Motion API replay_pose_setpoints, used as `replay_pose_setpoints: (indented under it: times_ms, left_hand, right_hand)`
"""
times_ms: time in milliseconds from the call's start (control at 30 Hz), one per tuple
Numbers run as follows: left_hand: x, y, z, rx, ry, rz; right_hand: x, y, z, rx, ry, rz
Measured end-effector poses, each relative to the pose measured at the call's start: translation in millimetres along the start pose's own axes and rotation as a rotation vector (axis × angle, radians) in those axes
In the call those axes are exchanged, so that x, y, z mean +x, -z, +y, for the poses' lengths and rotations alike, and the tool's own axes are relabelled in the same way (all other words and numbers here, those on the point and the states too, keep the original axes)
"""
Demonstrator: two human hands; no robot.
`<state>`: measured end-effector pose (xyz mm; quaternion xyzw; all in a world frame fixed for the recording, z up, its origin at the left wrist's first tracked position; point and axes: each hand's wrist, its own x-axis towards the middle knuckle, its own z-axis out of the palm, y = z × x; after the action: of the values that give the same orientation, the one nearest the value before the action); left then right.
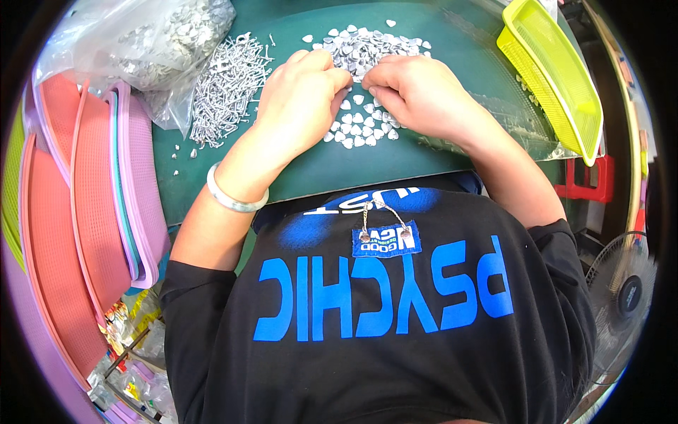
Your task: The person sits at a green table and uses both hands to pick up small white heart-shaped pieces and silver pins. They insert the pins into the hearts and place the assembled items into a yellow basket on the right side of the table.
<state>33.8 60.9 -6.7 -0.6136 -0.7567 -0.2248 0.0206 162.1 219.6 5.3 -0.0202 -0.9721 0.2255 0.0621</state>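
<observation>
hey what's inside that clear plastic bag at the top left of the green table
The clear plastic bag holds a heap of small silvery metal pieces, much like the heart-shaped bits by the hands. Folds and glare of the plastic hide the lower layers, so how full it is cannot be seen.

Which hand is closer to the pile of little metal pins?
Left. The left hand sits right beside the pins, while the right hand is farther away, over the heart pieces.

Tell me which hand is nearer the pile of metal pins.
Left. The left hand sits just right of the pins, almost touching them. The right hand is farther right, across the heap of small silver pieces.
</observation>
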Motion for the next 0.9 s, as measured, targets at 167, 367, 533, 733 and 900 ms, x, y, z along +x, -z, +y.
replay_pose_setpoints:
  times_ms: [167,367,533,733,900]
  left_hand:
    - [1.2,0.7,1.5,-0.009,-0.016,0.002]
    - [-3.2,1.2,6.0,-0.026,0.078,-0.016]
    - [-0.3,3.2,13.5,-0.028,0.122,0.042]
    - [4.7,4.3,14.9,-0.038,0.112,0.099]
    - [15.8,-3.3,29.1,-0.119,0.09,0.078]
  right_hand:
    - [-13.1,13.1,8.4,0.018,0.026,0.156]
    - [-31.5,31.2,30.7,0.012,-0.126,0.193]
    - [-40.2,28.2,30.3,-0.039,-0.11,0.123]
    - [-43.4,23.9,37.5,-0.067,-0.139,0.195]
    - [-40.4,17.7,47.0,-0.118,-0.055,0.234]
